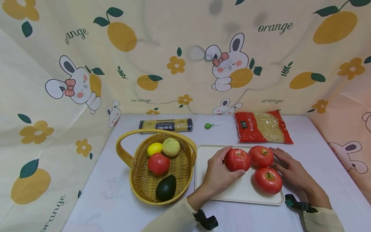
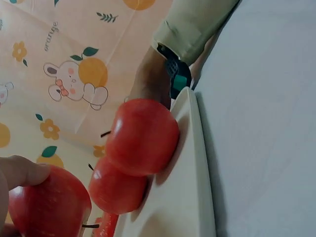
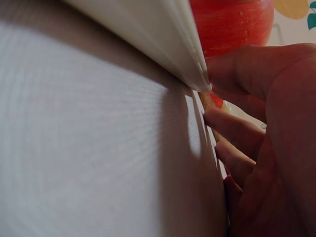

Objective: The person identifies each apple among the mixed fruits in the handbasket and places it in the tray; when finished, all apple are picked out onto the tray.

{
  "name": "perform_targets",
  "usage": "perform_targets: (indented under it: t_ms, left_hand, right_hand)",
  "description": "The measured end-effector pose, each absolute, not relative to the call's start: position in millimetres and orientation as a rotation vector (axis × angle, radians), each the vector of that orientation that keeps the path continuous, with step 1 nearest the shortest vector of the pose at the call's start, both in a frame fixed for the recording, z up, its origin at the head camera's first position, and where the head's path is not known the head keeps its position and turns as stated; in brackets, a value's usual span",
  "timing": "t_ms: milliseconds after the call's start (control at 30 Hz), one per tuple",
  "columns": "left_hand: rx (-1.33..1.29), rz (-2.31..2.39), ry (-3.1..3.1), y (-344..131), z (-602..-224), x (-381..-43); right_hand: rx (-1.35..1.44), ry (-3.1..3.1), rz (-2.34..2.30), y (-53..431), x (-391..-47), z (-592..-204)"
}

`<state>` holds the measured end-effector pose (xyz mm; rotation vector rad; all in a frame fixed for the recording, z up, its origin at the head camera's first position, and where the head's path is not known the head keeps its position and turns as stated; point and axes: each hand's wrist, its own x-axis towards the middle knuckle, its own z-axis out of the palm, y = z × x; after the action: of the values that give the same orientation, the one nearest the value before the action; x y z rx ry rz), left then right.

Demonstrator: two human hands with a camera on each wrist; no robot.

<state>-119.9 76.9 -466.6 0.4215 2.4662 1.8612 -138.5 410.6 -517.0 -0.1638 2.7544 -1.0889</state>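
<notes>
My left hand (image 1: 220,172) grips a red apple (image 1: 237,159) from its left side, thumb in front and fingers behind. In the left wrist view the thumb lies across that apple (image 2: 57,205), whose stem shows. Two more red apples, one at the back (image 1: 261,156) and one at the front (image 1: 268,181), rest on a white rectangular tray (image 1: 232,195). At the tray's right edge is my right hand (image 1: 294,170), fingers loosely extended. The right wrist view shows its fingertips (image 3: 217,118) by the tray rim, with nothing held in them.
Left of the tray stands a wicker basket (image 1: 133,180) with a tall handle, holding a lemon (image 1: 155,149), a pale green round fruit (image 1: 171,147), a red apple (image 1: 158,164) and an avocado (image 1: 166,188). Behind are a spaghetti pack (image 1: 174,125), a green lollipop (image 1: 208,126) and a red bag (image 1: 246,127).
</notes>
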Motion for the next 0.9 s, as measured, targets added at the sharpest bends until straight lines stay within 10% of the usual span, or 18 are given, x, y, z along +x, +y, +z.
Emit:
perform_targets:
  t_ms: [900]
  left_hand:
    - [0.271, 1.708, 2.523, 105.2, -496.4, -156.7]
  right_hand:
    - [-0.166, 2.776, -1.082, 412.9, -139.8, -520.1]
